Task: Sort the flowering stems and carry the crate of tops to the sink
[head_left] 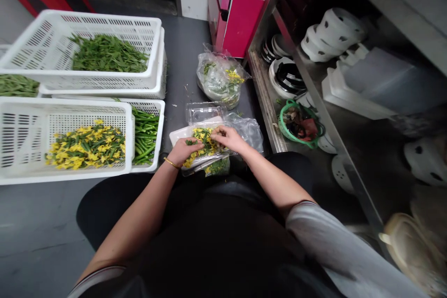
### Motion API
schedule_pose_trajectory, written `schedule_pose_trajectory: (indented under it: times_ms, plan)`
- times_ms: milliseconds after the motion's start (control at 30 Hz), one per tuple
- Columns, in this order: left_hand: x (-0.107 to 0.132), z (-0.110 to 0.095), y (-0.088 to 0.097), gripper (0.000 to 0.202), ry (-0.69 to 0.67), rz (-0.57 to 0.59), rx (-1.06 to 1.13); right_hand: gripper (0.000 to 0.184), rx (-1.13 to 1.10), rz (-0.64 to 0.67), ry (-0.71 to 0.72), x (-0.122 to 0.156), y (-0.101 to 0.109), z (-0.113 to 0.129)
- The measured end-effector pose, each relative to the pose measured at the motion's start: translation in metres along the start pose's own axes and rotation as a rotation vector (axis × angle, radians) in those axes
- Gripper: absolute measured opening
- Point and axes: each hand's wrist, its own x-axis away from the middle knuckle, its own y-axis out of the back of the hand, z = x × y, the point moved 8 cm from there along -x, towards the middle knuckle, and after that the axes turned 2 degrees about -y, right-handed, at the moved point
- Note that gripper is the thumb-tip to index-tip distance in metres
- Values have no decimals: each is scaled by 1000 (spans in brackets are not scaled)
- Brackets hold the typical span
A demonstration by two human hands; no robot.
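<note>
A clear plastic tray [178,136] on the floor in front of my knees holds yellow flowers with green stems [203,140]. My left hand [183,150], with a gold bracelet at the wrist, is closed on a few of those flowers at the tray's left side. My right hand [227,138] pinches stems at the tray's right side. Both hands touch the pile. An empty clear tray [204,111] lies just behind it.
To the left, white baskets hold yellow flowers [87,146], green stems [145,135] and green leaves [106,53]. A clear bag of trimmings [220,79] lies beyond. A steel shelf [267,102] with dishes and a green colander [300,123] is on the right.
</note>
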Motion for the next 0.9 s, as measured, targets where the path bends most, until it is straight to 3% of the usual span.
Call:
schedule_pose_trajectory:
  times_ms: [100, 233, 400, 567, 633, 733, 800, 900]
  plan:
    - [1, -7, 1, 28, -82, -22, -141, 24, -129, 41, -23, -10, 2, -2]
    - [1, -9, -1, 28, -107, -5, -105, 25, -225, 78, 28, -7, -2, 15]
    - [6, -29, 4, 25, -180, 34, -131, 21, -172, 23, 107, 1, 7, 42]
    - [18, -53, 3, 19, -349, 165, -239, 32, -242, 298, -4, -9, -17, 22]
    - [19, -52, 11, 18, -339, 144, -129, 30, -37, 308, -81, -16, -20, -3]
    - [17, -45, 26, 17, -282, 132, 228, 25, 387, 256, -184, -26, -23, -38]
    - [15, -40, 31, 19, -258, 165, 439, 31, 577, 311, -127, -31, -42, -47]
    - [12, -35, 33, 27, -250, 172, 560, 27, 750, 475, 17, -34, -86, -51]
